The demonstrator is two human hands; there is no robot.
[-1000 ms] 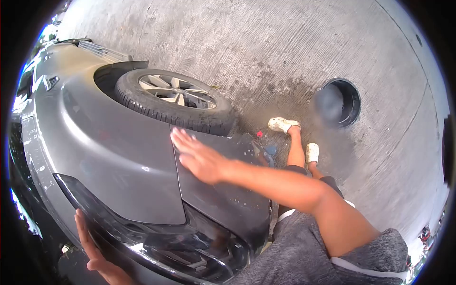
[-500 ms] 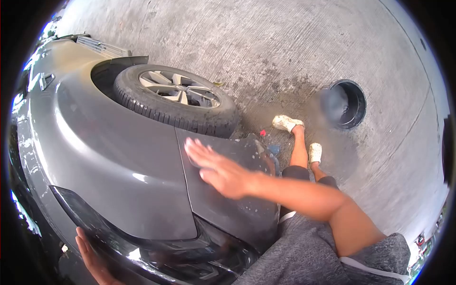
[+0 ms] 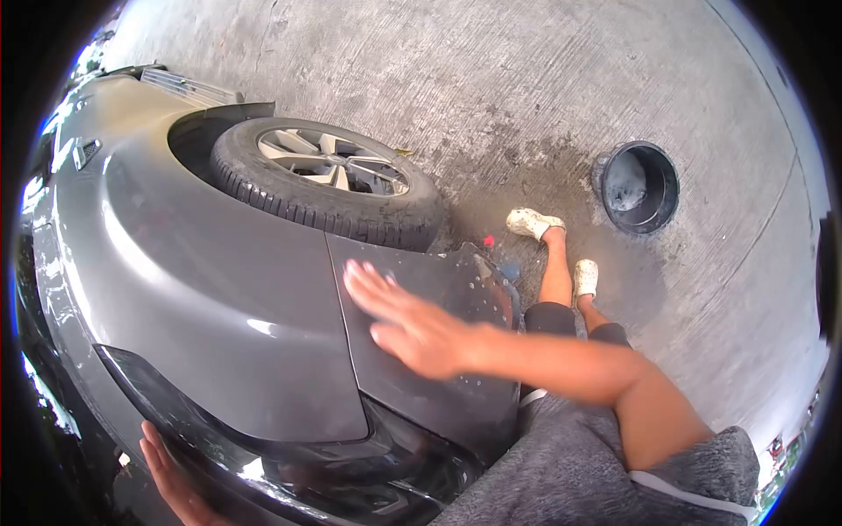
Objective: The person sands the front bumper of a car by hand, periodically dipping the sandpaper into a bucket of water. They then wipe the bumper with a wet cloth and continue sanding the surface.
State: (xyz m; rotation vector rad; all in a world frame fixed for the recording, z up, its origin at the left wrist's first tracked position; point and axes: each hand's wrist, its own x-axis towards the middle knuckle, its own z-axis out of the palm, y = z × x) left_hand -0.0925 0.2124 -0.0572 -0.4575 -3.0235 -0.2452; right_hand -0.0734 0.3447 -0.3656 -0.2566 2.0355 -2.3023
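My right hand (image 3: 417,331) lies flat over the grey bumper corner (image 3: 438,285), with its fingers stretched out just beside the seam with the fender (image 3: 237,289). The hand is slightly blurred, and its palm side is hidden. My left hand (image 3: 175,482) is at the lower left, partly cut off by the frame. Its fingers are extended along the dark headlight (image 3: 175,399) edge, by the front of the car. Pale specks mark the bumper near the wheel-arch end.
The front wheel (image 3: 338,167) sticks out of its arch beyond the fender. A black bucket (image 3: 662,188) with foamy water stands on the wet-stained concrete (image 3: 491,70). My feet in pale clogs (image 3: 531,223) are beside the bumper, near a small red scrap (image 3: 488,240).
My right hand has shifted slightly down the bumper, still next to the seam. My left hand stays where it was. The view has moved a little, and the bucket shows more sharply.
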